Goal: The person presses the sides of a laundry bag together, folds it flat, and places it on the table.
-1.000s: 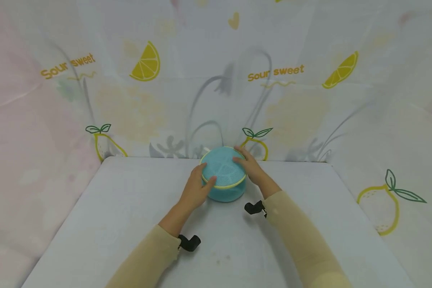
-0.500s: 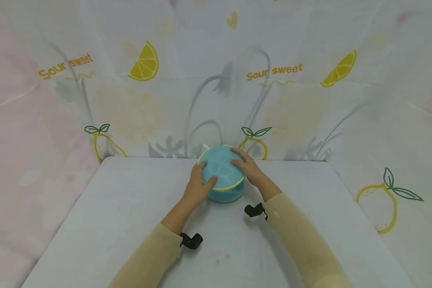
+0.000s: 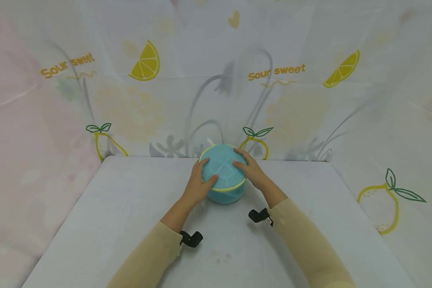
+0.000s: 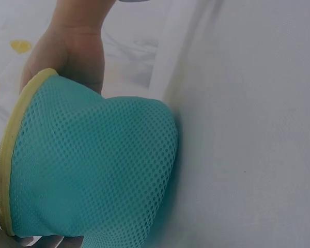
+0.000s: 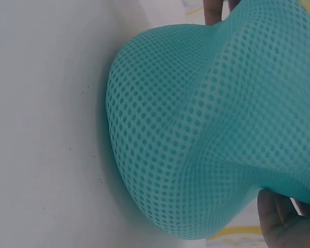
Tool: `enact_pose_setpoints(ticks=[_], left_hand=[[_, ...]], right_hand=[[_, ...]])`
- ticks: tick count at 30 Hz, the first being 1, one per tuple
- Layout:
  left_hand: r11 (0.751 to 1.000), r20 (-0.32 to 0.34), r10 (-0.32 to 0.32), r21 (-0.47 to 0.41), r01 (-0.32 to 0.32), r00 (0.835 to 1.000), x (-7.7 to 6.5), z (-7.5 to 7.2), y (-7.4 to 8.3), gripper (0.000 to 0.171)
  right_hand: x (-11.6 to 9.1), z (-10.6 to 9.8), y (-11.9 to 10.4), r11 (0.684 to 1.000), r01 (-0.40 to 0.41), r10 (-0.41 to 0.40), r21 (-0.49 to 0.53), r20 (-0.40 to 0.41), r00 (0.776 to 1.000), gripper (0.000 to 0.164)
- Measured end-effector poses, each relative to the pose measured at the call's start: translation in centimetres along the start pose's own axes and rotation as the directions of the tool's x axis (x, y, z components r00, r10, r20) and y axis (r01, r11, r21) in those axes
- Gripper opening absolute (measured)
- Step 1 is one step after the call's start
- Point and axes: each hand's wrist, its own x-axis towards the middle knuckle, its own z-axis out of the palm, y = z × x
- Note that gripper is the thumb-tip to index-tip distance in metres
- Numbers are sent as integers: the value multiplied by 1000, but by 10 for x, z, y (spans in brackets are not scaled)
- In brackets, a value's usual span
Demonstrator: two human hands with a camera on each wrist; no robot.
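The fingers of the left hand and of the right hand are a little spread and curve round opposite sides of the turquoise mesh bag, some tips lying on its top face, so both hands hold it and neither is nearer. The bag is between them, just below the middle of the head view, its yellow rim uppermost, the axis from rim to base near upright but seeming to lean toward the camera. Underneath, the rounded base seems to rest on the white table.
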Motion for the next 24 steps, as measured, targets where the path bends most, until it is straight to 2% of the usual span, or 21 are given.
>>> enact_pose_setpoints(ticks=[7, 14, 24], left_hand=[[998, 11, 17, -64, -17, 1000, 2, -3, 4, 71], [991, 23, 40, -130, -37, 999, 4, -3, 3, 72], [991, 67, 22, -137, -12, 998, 1, -6, 2, 72]], right_hand=[[-11, -2, -5, 1000, 14, -15, -26, -8, 1000, 61], [-19, -2, -7, 1000, 27, -27, 13, -9, 1000, 61], [-24, -1, -5, 997, 34, -34, 68, 0, 999, 60]])
